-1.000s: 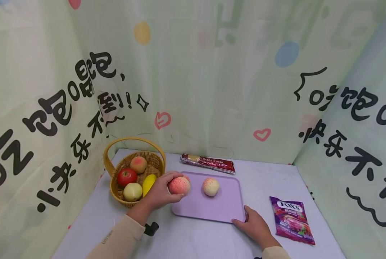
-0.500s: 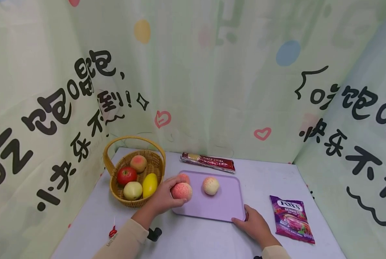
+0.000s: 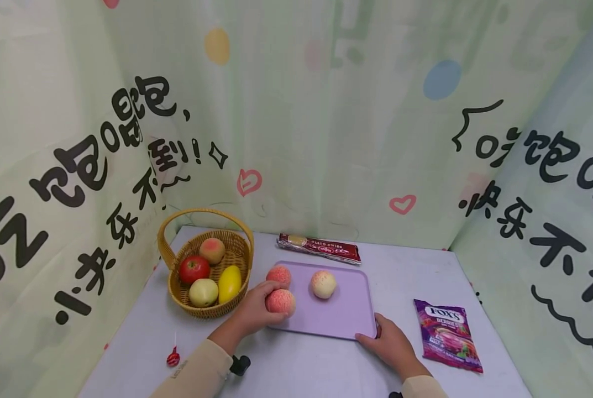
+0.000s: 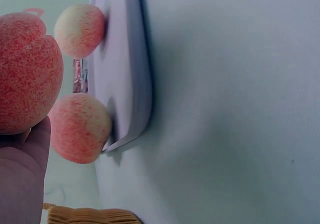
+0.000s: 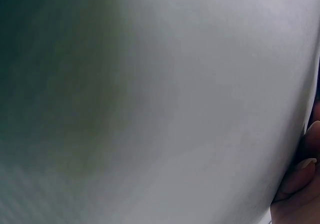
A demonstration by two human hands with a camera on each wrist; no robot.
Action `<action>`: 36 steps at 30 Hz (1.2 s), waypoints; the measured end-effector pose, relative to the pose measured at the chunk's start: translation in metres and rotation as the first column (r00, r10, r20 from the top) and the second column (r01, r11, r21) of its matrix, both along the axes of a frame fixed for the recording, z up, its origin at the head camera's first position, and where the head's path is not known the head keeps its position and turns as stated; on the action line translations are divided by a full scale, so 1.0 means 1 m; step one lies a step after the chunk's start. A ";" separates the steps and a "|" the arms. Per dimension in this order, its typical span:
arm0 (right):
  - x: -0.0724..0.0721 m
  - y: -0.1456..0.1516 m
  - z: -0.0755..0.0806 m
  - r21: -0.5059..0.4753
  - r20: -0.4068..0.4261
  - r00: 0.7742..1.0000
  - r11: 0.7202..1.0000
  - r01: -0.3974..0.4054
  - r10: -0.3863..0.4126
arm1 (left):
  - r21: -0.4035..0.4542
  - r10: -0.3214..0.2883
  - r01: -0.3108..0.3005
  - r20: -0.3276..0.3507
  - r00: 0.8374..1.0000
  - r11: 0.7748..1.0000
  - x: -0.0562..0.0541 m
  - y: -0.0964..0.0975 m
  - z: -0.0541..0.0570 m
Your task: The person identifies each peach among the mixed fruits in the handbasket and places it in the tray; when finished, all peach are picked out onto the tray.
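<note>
In the head view my left hand (image 3: 254,310) grips a pink peach (image 3: 281,302) over the tray's left front part. The left wrist view shows that peach (image 4: 27,74) close up, with a gap between it and the tray. Two more peaches sit on the lilac tray (image 3: 321,323): a pink peach (image 3: 279,275) at its back left and a paler peach (image 3: 323,284) near the middle. My right hand (image 3: 391,344) pinches the tray's front right corner, thumb at the front edge. In the right wrist view only some fingertips (image 5: 300,176) show at the right edge.
A wicker basket (image 3: 174,296) with a tall handle stands left, holding several fruits, among them a red apple (image 3: 194,270). Behind the tray lies a dark red packet (image 3: 319,249). A purple candy bag (image 3: 447,336) lies right, a red lollipop (image 3: 173,357) front left. Curtains enclose the table.
My left hand has lowered the peach toward the front and slightly right, uncovering the peach behind it, the yellow fruit and the lollipop. The right hand keeps its hold on the tray.
</note>
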State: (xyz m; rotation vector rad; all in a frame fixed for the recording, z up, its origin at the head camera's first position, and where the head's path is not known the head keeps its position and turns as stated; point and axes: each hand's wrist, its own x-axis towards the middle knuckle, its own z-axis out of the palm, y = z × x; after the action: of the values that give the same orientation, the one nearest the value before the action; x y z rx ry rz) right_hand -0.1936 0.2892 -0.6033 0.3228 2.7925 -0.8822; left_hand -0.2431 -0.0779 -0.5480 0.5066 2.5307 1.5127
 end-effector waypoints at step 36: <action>-0.001 0.002 -0.003 0.004 0.003 1.000 1.000 0.000 0.000 | -0.108 -0.022 0.027 0.050 0.999 0.994 -0.017 0.018 -0.032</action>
State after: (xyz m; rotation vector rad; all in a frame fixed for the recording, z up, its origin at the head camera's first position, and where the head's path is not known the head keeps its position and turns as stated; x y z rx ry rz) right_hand -0.1949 0.2909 -0.6059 0.3244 2.7919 -0.8751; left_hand -0.2605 -0.0603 -0.5795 0.4781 2.5427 1.3534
